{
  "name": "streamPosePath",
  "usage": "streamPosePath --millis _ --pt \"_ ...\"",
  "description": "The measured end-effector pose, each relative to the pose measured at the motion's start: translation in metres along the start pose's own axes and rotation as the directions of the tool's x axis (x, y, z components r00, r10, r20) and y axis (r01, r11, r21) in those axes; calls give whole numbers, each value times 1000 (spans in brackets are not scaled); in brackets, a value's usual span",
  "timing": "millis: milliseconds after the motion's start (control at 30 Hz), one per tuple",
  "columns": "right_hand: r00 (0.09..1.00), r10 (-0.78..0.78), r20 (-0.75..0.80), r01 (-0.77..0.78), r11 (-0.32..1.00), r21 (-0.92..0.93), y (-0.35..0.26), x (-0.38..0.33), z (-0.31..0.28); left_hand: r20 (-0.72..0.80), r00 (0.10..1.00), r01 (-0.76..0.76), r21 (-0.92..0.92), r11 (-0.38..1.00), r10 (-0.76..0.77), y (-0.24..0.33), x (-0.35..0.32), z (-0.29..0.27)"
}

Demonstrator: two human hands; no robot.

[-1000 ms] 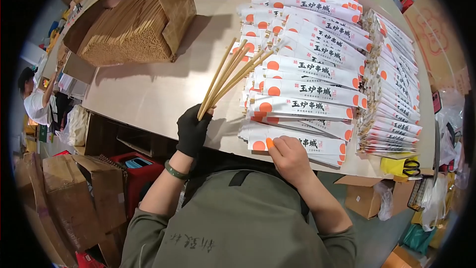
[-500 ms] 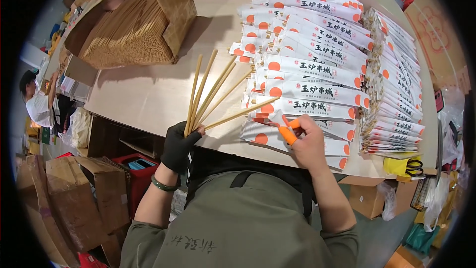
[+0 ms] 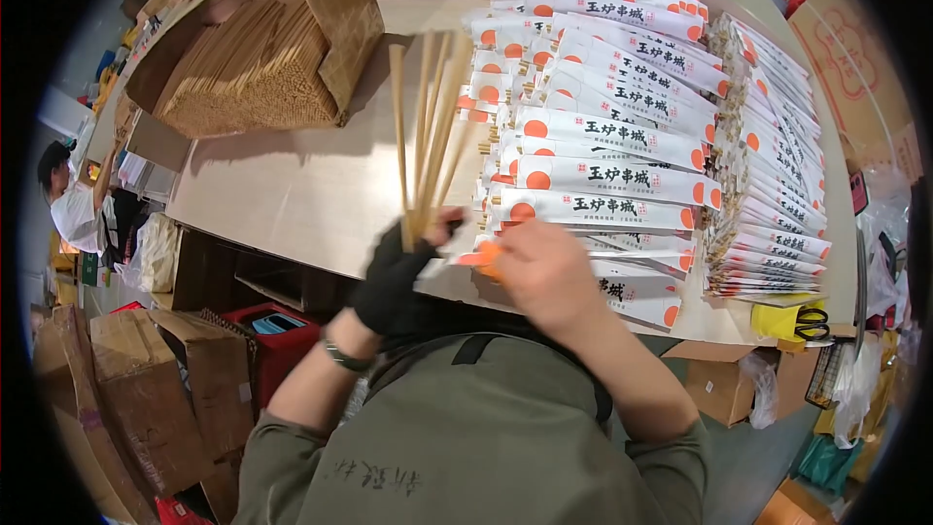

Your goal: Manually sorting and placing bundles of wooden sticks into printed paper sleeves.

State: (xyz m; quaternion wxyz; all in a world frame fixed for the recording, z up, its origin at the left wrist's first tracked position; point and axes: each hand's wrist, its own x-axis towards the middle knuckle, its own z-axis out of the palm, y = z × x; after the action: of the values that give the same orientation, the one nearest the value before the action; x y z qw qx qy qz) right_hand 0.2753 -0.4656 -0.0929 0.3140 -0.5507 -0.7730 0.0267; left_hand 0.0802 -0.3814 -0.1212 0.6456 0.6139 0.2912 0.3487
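My left hand (image 3: 394,274), in a black glove, grips a fanned bunch of wooden chopsticks (image 3: 428,136) that stand nearly upright over the table. Bare and close beside it, my right hand (image 3: 544,272) holds a white paper sleeve with an orange dot (image 3: 466,259), its open end up against the sticks' lower ends. Rows of filled white sleeves with orange dots (image 3: 603,141) cover the table just beyond both hands.
A cardboard box full of loose chopsticks (image 3: 248,73) stands at the table's back left. A tall stack of filled sleeves (image 3: 768,175) runs down the right side, with yellow-handled scissors (image 3: 799,321) near the front right corner. Cardboard boxes (image 3: 146,399) sit on the floor at left. Another person (image 3: 73,204) is at the far left.
My left hand has raised the bunch of chopsticks more upright and toward the right. My right hand has lifted a sleeve off the rows and brought it to the sticks.
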Motion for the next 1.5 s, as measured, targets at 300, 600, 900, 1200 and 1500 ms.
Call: streamPosePath --millis 300,600,900,1200,1500 --pt "999 28 16 -26 990 -142 24 -46 0 -373 915 219 143 965 -152 -39 24 -18" --pt "995 56 -84 -66 989 -129 28 -73 27 -297 901 318 -45 947 -316 -36 -8 -14" --pt "837 539 -95 -480 806 345 33 -56 12 -279 872 415 -13 910 -402 -26 -23 -41" --pt "755 630 179 -593 541 596 45 -49 -20 -121 908 418 295 859 -400 3 -23 -63" --pt "997 -71 14 71 997 9 4 6 -1 -91 995 47 -36 998 -50 2 5 32"
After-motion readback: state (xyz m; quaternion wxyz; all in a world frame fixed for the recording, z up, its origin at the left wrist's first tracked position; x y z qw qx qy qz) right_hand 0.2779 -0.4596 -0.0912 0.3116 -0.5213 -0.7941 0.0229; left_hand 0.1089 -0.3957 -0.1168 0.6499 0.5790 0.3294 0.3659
